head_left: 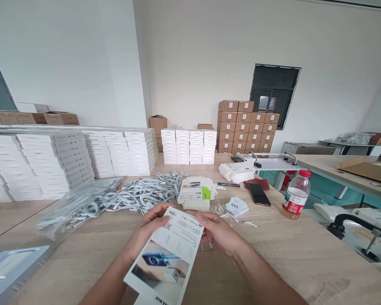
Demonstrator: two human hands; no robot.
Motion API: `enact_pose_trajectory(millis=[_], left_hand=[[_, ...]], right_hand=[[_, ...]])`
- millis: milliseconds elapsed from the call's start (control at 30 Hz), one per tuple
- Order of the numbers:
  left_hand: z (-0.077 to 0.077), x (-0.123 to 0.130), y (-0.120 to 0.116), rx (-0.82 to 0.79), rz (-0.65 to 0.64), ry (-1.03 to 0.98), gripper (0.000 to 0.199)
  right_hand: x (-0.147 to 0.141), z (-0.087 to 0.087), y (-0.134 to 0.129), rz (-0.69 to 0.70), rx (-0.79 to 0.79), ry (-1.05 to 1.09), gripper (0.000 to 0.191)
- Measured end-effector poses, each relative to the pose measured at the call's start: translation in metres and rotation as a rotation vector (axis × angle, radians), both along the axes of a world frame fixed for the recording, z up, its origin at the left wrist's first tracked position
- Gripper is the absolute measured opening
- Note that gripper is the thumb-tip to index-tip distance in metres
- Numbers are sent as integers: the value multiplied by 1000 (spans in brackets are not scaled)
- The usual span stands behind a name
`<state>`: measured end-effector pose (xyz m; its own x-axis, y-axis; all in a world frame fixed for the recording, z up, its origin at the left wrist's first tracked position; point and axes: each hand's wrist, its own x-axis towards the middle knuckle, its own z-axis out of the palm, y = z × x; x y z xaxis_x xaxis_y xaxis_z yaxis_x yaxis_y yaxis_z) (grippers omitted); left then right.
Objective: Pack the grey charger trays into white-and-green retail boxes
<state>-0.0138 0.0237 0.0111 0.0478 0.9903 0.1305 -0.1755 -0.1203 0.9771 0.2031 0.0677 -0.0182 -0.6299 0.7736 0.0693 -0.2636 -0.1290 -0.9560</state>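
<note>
Between my two hands is a flat printed packaging card (pixel 174 250), white with text, a QR code and a photo of a phone and charger, tilted over the front of the table. The thumb of my left hand (pixel 155 222) presses on its upper left edge. My right hand (pixel 217 231) pinches the upper right edge, fingers partly hidden behind it. Just beyond lies a pile of similar printed cards (pixel 192 189). Small white leaflets (pixel 236 206) and thin white strips (pixel 249 223) are scattered to the right of that pile.
Bundled white cables (pixel 142 192) and a plastic bag (pixel 73 207) lie left. Stacked white boxes (pixel 57 163) stand behind. A phone (pixel 259 195), a pen (pixel 229 184) and a bottle (pixel 296 197) are right. A blue tray (pixel 34 258) sits front left. Brown cartons (pixel 235 127) stand by the wall.
</note>
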Motion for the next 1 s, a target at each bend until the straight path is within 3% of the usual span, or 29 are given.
enact_pose_trajectory(millis=[133, 333, 567, 667, 767, 833, 900, 967, 1000], left_hand=[[-4, -1, 3, -3, 18, -42, 37], [-8, -2, 5, -9, -31, -75, 43], [-6, -2, 2, 17, 17, -90, 35], [-7, -7, 9, 15, 10, -8, 36], [-6, -15, 14, 65, 80, 263, 47], [-3, -18, 5, 177, 212, 520, 50], [0, -15, -11, 258, 332, 644, 48], [-1, -4, -23, 321, 367, 734, 53], [-4, 3, -26, 352, 337, 801, 67]], right_hand=[[-1, 0, -2, 38, -42, 59, 52], [-5, 3, -2, -20, -112, 58, 51], [1, 7, -11, 70, 88, -20, 55], [-8, 6, -11, -52, 62, -30, 57], [-17, 1, -10, -221, -10, -30, 61], [-17, -6, -14, -308, 1, -66, 67], [-11, -17, -16, -440, 54, -100, 74], [-5, -29, -9, -530, 40, -159, 80], [-4, -34, -3, -566, 15, -163, 84]])
